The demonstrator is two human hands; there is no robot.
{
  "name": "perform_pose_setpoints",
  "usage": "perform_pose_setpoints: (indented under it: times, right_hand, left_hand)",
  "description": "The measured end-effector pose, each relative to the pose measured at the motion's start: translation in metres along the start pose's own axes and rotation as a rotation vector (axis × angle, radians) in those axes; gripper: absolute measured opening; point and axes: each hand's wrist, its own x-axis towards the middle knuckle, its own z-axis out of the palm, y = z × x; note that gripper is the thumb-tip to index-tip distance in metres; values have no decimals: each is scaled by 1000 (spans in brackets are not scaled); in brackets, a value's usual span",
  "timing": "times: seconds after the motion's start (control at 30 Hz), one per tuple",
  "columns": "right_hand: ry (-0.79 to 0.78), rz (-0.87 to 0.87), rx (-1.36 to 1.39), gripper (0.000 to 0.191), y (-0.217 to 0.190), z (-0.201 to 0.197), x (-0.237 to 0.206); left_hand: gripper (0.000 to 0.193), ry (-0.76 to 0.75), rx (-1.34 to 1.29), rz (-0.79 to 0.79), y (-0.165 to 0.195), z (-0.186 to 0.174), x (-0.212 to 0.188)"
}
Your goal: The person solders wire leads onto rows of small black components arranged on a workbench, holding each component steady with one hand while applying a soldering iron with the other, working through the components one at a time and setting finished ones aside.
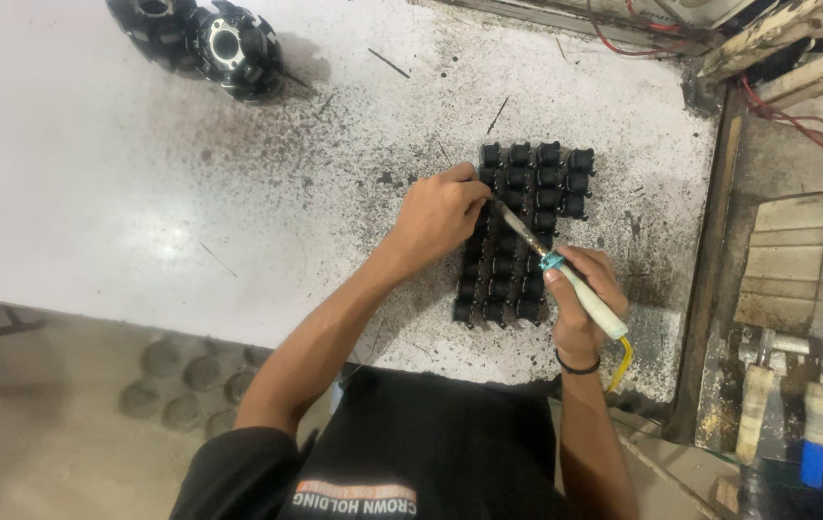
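Right hand (580,299) at lower centre-right, clamped on pale-handled soldering iron (565,274). Left hand (440,214) at centre, fingers pinched on block of small black parts (522,231) arrayed on speckled white bench (94,173). Black round housings (205,39) at upper left.

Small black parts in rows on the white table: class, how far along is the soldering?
Done: the small black parts sit arranged in neat rows. In hand: the right hand holds a pale-handled soldering iron, tip near the left hand, which pinches one upper-left part. Left: cannot tell which parts are finished.
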Motion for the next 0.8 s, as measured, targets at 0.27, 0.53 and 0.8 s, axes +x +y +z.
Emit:
perform_pose_setpoints:
  times: [0.27, 0.53, 0.8]
  right_hand:
    - [-39, 36, -13, 29, -2, 0, 3]
    - [116, 19, 150, 29, -1, -1, -1]
    - [230, -149, -101, 26, -26, -59, -28]
  left_hand:
    - [10, -30, -21, 2, 0, 0, 4]
    - [10, 48, -56, 68, 6, -7, 2]
    - [17, 235, -188, 159, 25, -34, -9]
